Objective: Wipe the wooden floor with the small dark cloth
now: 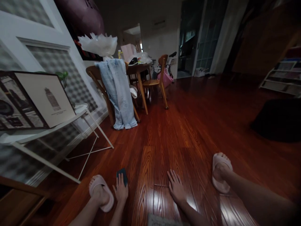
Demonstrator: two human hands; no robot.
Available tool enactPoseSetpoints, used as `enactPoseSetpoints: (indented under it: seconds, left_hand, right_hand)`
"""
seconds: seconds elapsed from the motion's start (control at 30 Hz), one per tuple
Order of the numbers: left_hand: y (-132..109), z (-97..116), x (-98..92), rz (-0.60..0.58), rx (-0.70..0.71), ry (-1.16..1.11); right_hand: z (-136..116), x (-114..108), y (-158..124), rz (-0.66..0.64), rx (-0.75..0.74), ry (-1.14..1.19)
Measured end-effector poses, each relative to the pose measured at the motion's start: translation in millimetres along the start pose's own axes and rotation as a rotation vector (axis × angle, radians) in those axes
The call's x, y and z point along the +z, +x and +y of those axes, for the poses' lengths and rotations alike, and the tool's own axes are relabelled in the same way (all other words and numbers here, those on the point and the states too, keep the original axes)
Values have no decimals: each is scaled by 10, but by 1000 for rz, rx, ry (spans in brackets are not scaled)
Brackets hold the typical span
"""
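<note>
Low over the floor on the left, my left hand (121, 190) has its fingers laid along the top of a small dark teal pad (124, 176), holding it down. The thumb sticks out to the side, and the pad's exact kind is unclear. My right hand (176, 188) rests palm down on the reddish wooden floor (147, 179), fingers stretched and slightly spread, with nothing in it. Beside its fingertips a thin pale line or stick (161, 185) crosses the boards. A greyish piece (162, 220) shows at the bottom edge, mostly cut off.
My feet in pink slippers (108, 201) flank the hands. A white folding table (81, 110) with a framed picture (50, 97) stands left. Ahead are a chair draped with jeans (119, 91), a wooden table (138, 67) and another chair (151, 82). A dark object (277, 121) lies right.
</note>
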State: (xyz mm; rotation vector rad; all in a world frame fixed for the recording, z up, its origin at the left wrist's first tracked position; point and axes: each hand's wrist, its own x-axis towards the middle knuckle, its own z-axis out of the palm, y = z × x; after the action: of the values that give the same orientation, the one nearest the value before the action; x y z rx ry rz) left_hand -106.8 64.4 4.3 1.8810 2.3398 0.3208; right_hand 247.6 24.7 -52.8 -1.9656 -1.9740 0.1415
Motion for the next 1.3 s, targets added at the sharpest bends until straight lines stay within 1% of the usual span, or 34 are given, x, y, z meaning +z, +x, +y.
enactPoseSetpoints:
  seconds: [0.03,0.07,0.13,0.2,0.3,0.33,0.4,0.43,0.47,0.5,0.53,0.6,0.67,0.73,0.8,0.83,0.9,0.97,1.03,1.2,1.3]
  left_hand:
    - [-27,-52,-10,-2,22,-4]
    - [-71,-61,0,-13,53,-9]
    - [-198,47,71,-43,112,-20]
    - [-357,303,196,-78,174,-36]
    - [-604,862,430,-146,288,-70]
    - [-673,1056,500,-181,335,-86]
    - [-759,1382,589,-319,446,-135]
    - [-767,1491,599,-367,482,-155]
    - [-747,1554,584,-399,508,-166]
    - [-700,1567,546,-409,517,-163]
    - [-629,1529,490,-402,509,-145]
    - [-435,1317,347,-351,448,-80]
    - [-223,971,210,-254,312,-18]
    - [-49,570,122,-130,136,16]
    - [50,203,110,-17,9,39]
    - [69,56,130,30,-25,51]
    - [63,-147,199,97,-44,79]
    - [29,-248,259,120,1,102]
    - [2,-303,263,110,74,111]
    - [40,-404,85,93,248,101]
    - [98,-342,40,96,327,80]
  right_hand:
    - [-3,-4,-1,-2,0,-1]
    - [-4,-4,-2,-1,-1,-2]
    - [-2,6,-3,13,-4,-3]
    - [2,19,2,29,-10,-1]
    - [-1,20,23,18,-10,-2]
    - [-4,14,30,2,-5,-4]
    - [-11,-1,40,-30,8,-8]
    - [-12,-7,41,-43,15,-10]
    - [-9,-9,39,-50,19,-10]
    - [-4,-6,36,-52,20,-10]
    - [5,0,32,-50,17,-9]
    - [27,19,27,-38,5,-8]
    - [43,43,27,-22,0,-11]
    - [49,67,31,-13,1,-11]
    - [51,91,36,1,-1,-5]
    - [52,103,38,10,-3,-3]
    - [58,127,39,28,-9,-3]
    - [65,144,40,41,-19,-7]
    - [68,148,40,47,-24,-8]
    - [49,137,42,30,-11,-10]
    - [48,148,50,14,6,-3]
